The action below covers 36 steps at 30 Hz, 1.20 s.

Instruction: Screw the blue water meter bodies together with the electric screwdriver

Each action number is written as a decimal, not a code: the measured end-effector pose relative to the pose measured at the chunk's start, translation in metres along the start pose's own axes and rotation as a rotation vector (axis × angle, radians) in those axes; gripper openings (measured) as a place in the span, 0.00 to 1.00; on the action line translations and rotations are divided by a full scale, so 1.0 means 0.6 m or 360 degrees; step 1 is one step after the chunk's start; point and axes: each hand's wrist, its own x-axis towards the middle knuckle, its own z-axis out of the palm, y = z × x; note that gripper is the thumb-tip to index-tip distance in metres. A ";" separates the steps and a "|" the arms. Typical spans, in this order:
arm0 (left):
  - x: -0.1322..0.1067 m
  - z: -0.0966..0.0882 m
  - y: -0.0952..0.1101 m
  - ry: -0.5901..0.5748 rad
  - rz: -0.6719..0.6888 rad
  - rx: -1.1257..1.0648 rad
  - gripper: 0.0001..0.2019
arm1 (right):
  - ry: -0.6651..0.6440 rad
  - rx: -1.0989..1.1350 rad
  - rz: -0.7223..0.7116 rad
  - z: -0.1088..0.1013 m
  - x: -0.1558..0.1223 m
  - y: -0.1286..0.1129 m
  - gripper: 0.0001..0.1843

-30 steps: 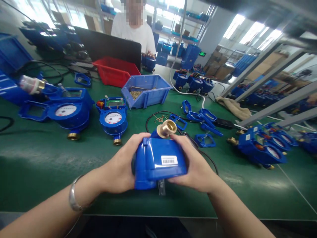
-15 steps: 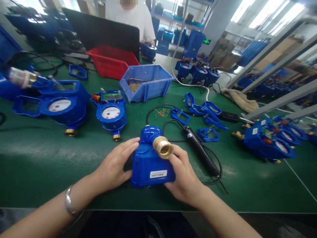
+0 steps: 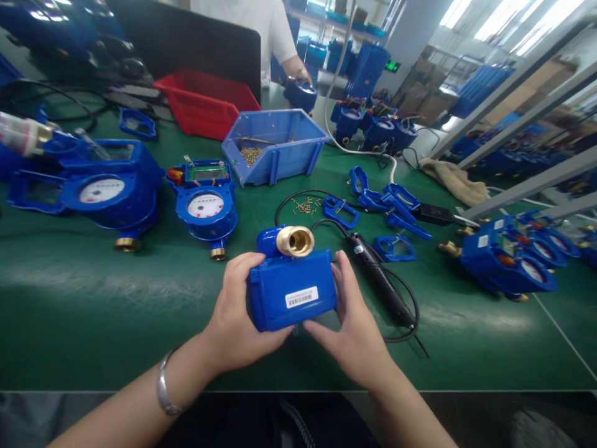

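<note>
Holding blue meter housing (image 3: 291, 292) w/ both hands, just above tabletop (image 3: 93, 311): left hand (image 3: 236, 323) wrapped on its left side, right hand (image 3: 357, 330) cupping right side, fingers half open. Label faces up, brass fitting (image 3: 295, 241) points away. Electric screwdriver (image 3: 380, 283) lies untouched just right of right hand; loose screws (image 3: 305, 206) beyond. Looks like fastening not started yet.

A broad workbench covered in green matting (image 3: 93, 292) is carrying the lot; two blue dial-faced water meters (image 3: 205, 208) are lying at the left; a blue plastic bin of brass screws (image 3: 275, 146) and a red plastic tray (image 3: 205, 102) are sitting behind; a black corded electric screwdriver (image 3: 380, 283) is resting beside loose blue plastic covers (image 3: 387, 208).
</note>
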 end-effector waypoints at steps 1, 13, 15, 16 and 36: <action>-0.001 0.003 0.002 0.0031 -0.0012 -0.0005 0.41 | -0.0044 0.0303 0.0094 0.004 -0.006 0.001 0.50; -0.016 0.034 0.030 0.0232 0.0020 0.0109 0.38 | 0.0220 0.1076 0.0292 0.033 -0.011 -0.001 0.28; -0.016 0.036 0.031 0.0241 0.0009 0.0121 0.38 | 0.0204 0.1059 0.0270 0.032 -0.009 0.000 0.29; -0.015 0.036 0.031 0.0246 -0.0001 0.0124 0.38 | 0.0205 0.1043 0.0260 0.031 -0.008 0.000 0.29; -0.011 0.044 0.044 0.0209 0.0005 0.0126 0.38 | 0.0547 0.1160 0.0502 0.035 -0.001 -0.011 0.25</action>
